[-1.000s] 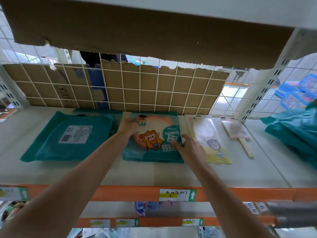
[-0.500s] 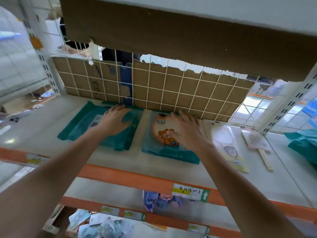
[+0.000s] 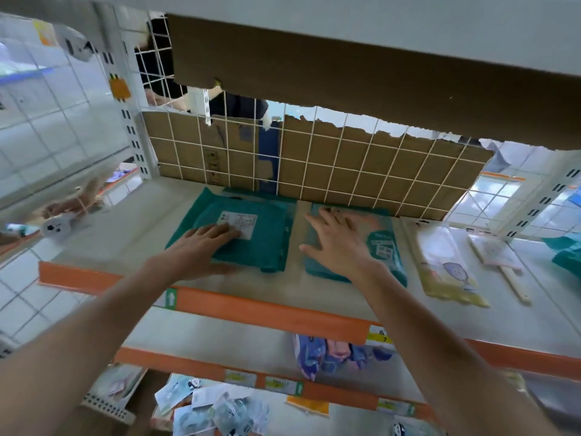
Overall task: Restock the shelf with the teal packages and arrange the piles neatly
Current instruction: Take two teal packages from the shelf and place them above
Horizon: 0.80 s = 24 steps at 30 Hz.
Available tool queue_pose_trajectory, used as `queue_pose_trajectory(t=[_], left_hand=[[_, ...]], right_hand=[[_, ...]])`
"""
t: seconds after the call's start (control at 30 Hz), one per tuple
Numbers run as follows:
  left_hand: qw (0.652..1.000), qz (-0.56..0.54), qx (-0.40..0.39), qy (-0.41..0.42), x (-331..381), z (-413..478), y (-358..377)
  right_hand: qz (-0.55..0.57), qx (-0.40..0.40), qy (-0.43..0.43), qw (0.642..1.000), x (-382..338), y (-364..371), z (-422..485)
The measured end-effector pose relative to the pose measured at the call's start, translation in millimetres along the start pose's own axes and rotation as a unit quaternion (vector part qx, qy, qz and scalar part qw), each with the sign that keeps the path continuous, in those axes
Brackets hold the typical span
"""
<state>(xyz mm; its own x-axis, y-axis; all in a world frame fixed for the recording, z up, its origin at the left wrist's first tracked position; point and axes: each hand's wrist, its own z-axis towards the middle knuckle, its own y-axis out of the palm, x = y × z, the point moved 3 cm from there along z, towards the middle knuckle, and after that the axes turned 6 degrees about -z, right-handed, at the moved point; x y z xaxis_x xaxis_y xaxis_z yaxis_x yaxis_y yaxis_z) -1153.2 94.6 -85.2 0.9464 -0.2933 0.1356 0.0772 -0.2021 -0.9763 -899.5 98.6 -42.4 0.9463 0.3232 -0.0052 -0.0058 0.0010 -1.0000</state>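
Two piles of teal packages lie side by side on the white shelf (image 3: 125, 234). The left pile (image 3: 257, 243) is plain teal with a white label on top. My left hand (image 3: 201, 247) lies flat on its near left part, fingers straight, touching the label. The right pile (image 3: 386, 247) shows a printed front with a teal circle. My right hand (image 3: 336, 240) is spread flat on it, fingers pointing to the back. A further heap of teal packages (image 3: 566, 256) shows at the far right edge.
A yellowish clear packet (image 3: 446, 269) and a flat pink item on a wooden stick (image 3: 500, 256) lie right of the piles. A wire grid backed with torn cardboard (image 3: 345, 171) closes the back. The orange shelf edge (image 3: 267, 309) runs in front; lower shelves hold loose packets (image 3: 217, 407).
My left hand has moved from the printed package to the plain teal pile and now lies flat on it. My right hand slid onto the top of the printed pile. The view swung left.
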Motion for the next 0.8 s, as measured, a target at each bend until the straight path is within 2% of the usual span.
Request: queue_pose_trajectory(t=[0.13,0.23,0.37,0.5,0.67,0.8], left_hand=[[0.993,0.053,0.093,0.055,-3,-3,3],[0.973,0.089,0.165,0.138,-2,-8,-1],[0.943,0.076,0.268,0.184,0,-17,-15],[0.925,0.037,0.343,0.158,-1,-24,-48],[0.901,0.044,0.407,0.146,5,-26,-101],[0.892,0.037,0.424,0.150,18,-26,-133]], right_hand=[[0.003,-0.004,0.014,1.000,-11,1,-5],[0.008,0.007,0.024,1.000,-17,1,-7],[0.042,0.025,0.020,0.999,-21,0,-13],[0.150,0.031,-0.004,0.988,-23,-7,-15],[0.249,0.052,-0.008,0.967,-24,-18,-9],[0.339,0.058,-0.012,0.939,-27,-30,-10]])
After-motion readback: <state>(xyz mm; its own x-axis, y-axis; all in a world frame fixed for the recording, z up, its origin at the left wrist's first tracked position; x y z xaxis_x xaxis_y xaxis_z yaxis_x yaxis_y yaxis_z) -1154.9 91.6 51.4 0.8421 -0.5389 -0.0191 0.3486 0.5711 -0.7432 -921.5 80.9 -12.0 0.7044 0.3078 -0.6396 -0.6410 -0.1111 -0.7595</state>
